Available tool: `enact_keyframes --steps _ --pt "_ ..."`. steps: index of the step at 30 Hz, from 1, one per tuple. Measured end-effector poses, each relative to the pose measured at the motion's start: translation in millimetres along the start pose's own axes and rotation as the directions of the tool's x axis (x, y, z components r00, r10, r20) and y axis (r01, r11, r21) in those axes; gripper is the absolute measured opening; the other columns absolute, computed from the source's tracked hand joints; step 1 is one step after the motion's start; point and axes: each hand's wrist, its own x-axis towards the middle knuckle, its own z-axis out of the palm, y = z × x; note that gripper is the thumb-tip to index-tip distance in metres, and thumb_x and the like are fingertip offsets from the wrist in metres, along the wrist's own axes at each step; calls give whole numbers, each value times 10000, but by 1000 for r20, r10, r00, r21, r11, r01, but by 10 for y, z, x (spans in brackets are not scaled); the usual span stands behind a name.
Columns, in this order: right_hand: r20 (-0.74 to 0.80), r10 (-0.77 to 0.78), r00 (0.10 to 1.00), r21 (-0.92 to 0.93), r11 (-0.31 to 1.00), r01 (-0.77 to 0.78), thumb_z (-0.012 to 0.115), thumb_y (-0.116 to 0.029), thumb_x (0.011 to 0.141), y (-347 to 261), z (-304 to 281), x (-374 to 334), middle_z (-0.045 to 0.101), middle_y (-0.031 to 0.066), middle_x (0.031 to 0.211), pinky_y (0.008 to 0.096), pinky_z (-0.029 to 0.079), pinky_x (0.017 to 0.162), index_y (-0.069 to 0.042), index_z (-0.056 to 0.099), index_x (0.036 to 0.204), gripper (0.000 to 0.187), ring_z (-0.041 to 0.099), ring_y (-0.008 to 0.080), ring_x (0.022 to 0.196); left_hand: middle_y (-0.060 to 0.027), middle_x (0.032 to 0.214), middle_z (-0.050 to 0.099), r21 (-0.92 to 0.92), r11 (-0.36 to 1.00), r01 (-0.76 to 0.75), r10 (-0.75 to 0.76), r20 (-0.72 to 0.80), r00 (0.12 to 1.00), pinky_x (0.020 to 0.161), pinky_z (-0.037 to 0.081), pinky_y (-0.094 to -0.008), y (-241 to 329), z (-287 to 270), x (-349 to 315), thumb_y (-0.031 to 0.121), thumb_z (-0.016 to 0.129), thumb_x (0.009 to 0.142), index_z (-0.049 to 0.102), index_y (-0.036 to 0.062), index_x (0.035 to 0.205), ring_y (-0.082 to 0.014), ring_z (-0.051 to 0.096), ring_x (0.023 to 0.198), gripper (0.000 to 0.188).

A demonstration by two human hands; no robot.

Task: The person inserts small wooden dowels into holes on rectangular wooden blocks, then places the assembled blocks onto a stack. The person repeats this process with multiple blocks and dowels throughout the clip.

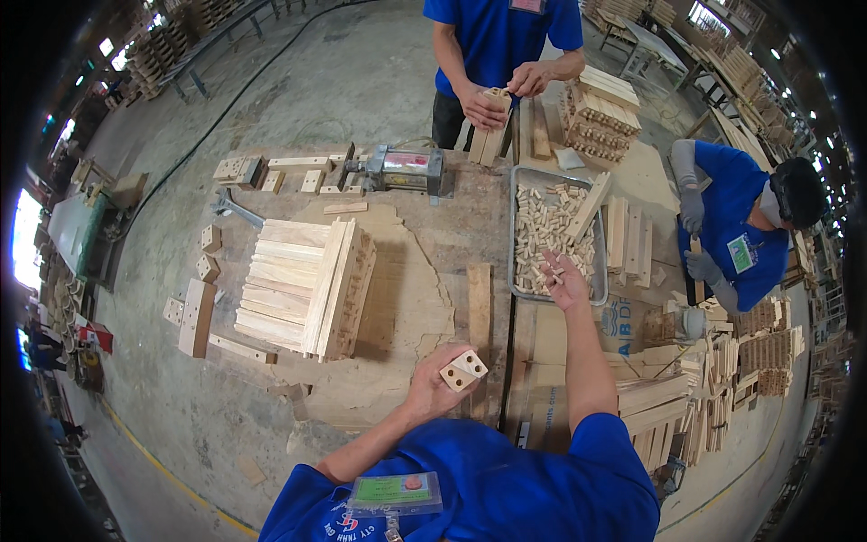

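My left hand (430,390) grips a pair of pale wooden bars (464,369), their drilled ends facing up with dark round holes. My right hand (567,287) is over the near part of a metal tray (516,237) with a large heap of short wooden dowels (542,212). A few dowels show at its fingertips; exactly how many is hidden. Left of my hands, a stack of pale wooden bars (293,285) lies on the worktable (411,312).
Across the table a co-worker (501,54) handles drilled bars. Another co-worker (736,221) in gloves works at right. A pneumatic cylinder (406,170), a hammer (237,210) and loose blocks (196,316) lie on the table. More bars (659,411) are piled at lower right.
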Motion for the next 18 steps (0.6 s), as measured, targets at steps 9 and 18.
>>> enact_keyframes --steps 9,18 --pt "59 -11 998 -28 1000 13 679 -206 1070 32 314 -371 706 23 1001 224 501 613 -83 691 1171 159 645 99 803 -79 1101 724 -59 997 52 -53 -11 999 896 564 -316 -23 46 -11 75 898 829 722 65 1220 -202 708 1007 429" --pt "158 -23 987 -444 891 92 719 -111 1025 418 860 -1486 675 18 904 177 359 496 -65 699 1188 171 489 18 598 -125 1115 732 -37 998 53 -54 -28 998 900 576 -378 -124 33 -13 113 890 799 693 62 1264 -306 723 1019 507"
